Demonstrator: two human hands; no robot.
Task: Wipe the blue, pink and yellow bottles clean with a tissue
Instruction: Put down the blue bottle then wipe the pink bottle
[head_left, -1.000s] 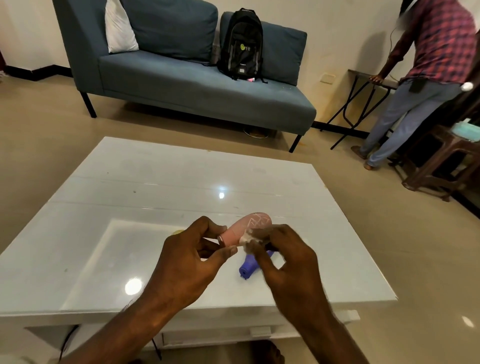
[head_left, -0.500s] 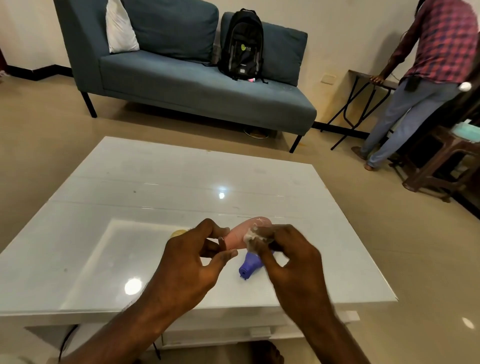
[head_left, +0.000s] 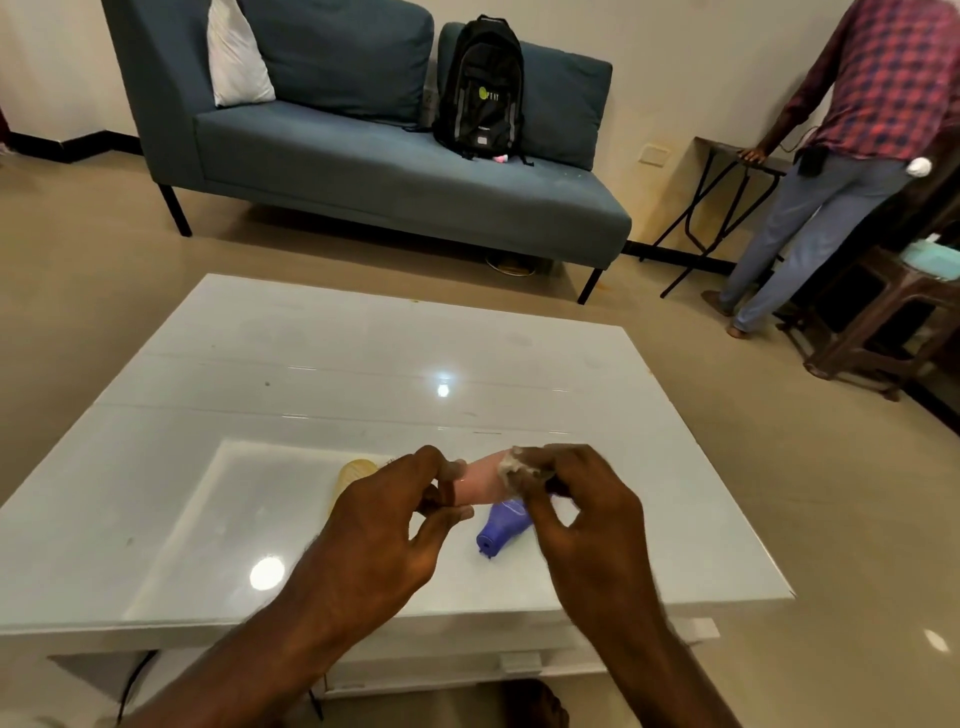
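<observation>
My left hand (head_left: 384, 525) holds the neck end of the pink bottle (head_left: 480, 480) above the white table (head_left: 311, 374). My right hand (head_left: 576, 504) pinches a crumpled white tissue (head_left: 514, 467) against the bottle's far end, covering that end. The blue bottle (head_left: 501, 527) lies on its side on the table just below the pink one, cap toward me, partly hidden by my right fingers. The yellow bottle (head_left: 353, 475) lies on the table to the left, mostly behind my left hand.
A blue sofa (head_left: 389, 176) with a black backpack (head_left: 480, 88) and white cushion (head_left: 236, 57) stands beyond the table. A person in a plaid shirt (head_left: 852, 156) stands at the right by a small folding table (head_left: 727, 208) and wooden stools (head_left: 893, 317).
My right hand has slid the tissue along the pink bottle toward its far end, now covering the patterned end. My left hand has kept its hold, shifting only slightly.
</observation>
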